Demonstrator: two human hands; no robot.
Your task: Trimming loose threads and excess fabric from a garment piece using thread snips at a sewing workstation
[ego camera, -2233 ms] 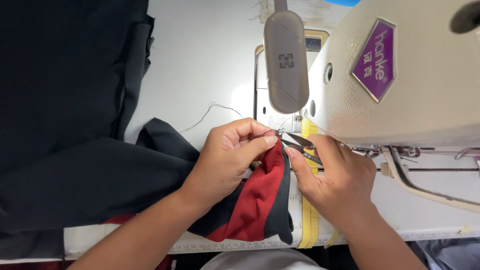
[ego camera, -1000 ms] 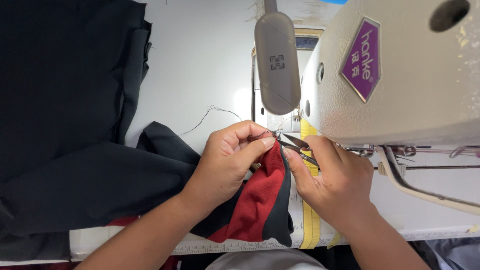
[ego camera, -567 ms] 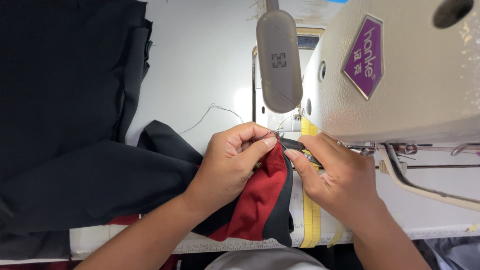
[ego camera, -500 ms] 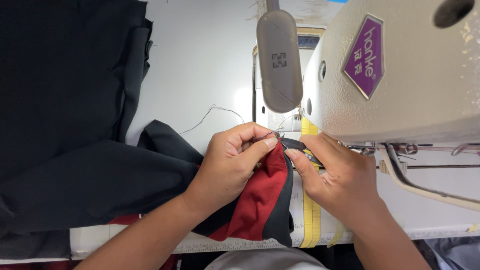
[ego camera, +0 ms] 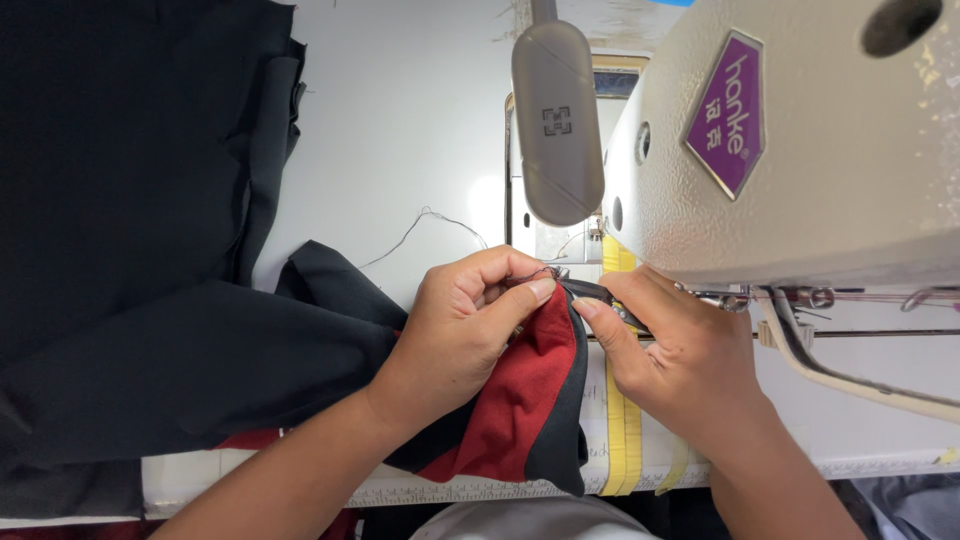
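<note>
— Red and black fabric piece point(ego camera: 520, 410), near edge of the table point(ego camera: 420, 150): soft, light, limp, likely to slump unless pinched at the seam.
— Left hand point(ego camera: 460, 330) in a closed grip on its top corner; right hand point(ego camera: 680, 360) pinched shut on small dark snips point(ego camera: 590, 291) at the same corner.
— Sewing machine point(ego camera: 800, 150) crowding far right; black cloth pile point(ego camera: 130, 230) left; open room far centre only.

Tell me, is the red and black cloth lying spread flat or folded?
Folded: the red and black cloth is bunched, its edge pinched between the left hand and right hand.
</note>
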